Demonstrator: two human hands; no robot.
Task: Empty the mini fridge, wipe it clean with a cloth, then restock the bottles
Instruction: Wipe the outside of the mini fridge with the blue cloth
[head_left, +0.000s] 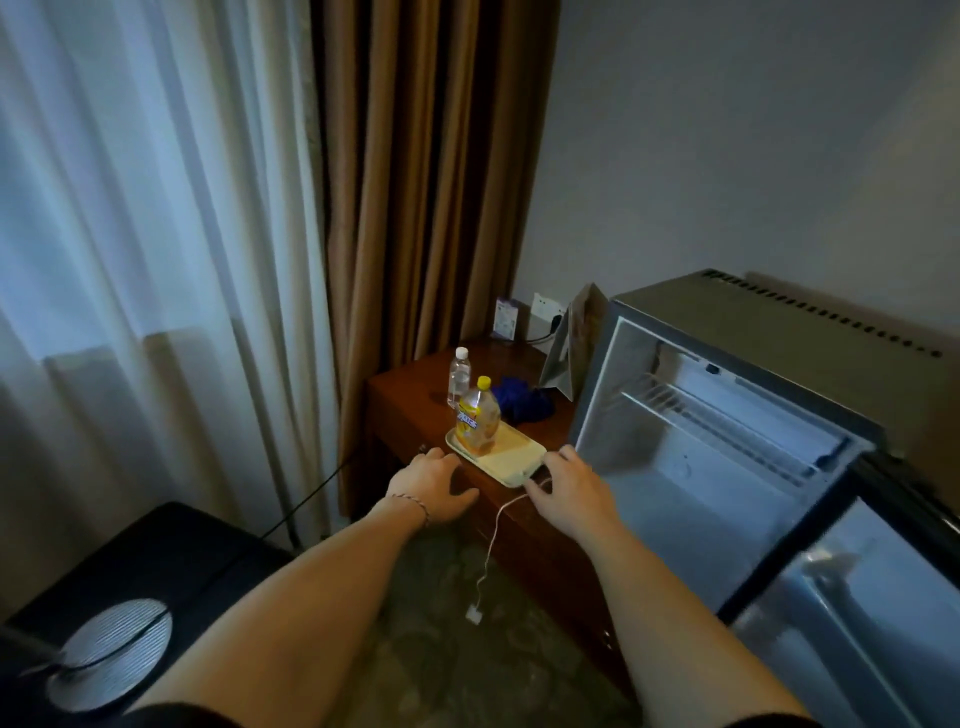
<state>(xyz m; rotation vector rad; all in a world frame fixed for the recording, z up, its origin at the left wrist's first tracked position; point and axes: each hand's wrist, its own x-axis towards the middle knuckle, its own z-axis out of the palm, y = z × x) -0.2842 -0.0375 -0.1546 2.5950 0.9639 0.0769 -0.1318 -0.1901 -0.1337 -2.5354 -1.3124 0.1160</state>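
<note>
The mini fridge (727, 431) stands at the right with its door (852, 613) swung open; inside I see only a wire shelf (727, 415). On the wooden side table (410, 400) a yellow-capped bottle (477, 418) stands on a pale tray (511, 460). A clear water bottle (459, 376) stands behind it, and a blue cloth (522, 402) lies crumpled to the right. My left hand (431, 486) rests at the table's front edge beside the tray, fingers relaxed. My right hand (566, 486) touches the tray's near right corner with fingers spread.
A white cable (491, 545) hangs off the table's front, its plug dangling. Brown and sheer curtains fill the left. A dark seat with a round silver object (117, 649) sits at the lower left. A folded card (571, 345) and wall socket stand behind the table.
</note>
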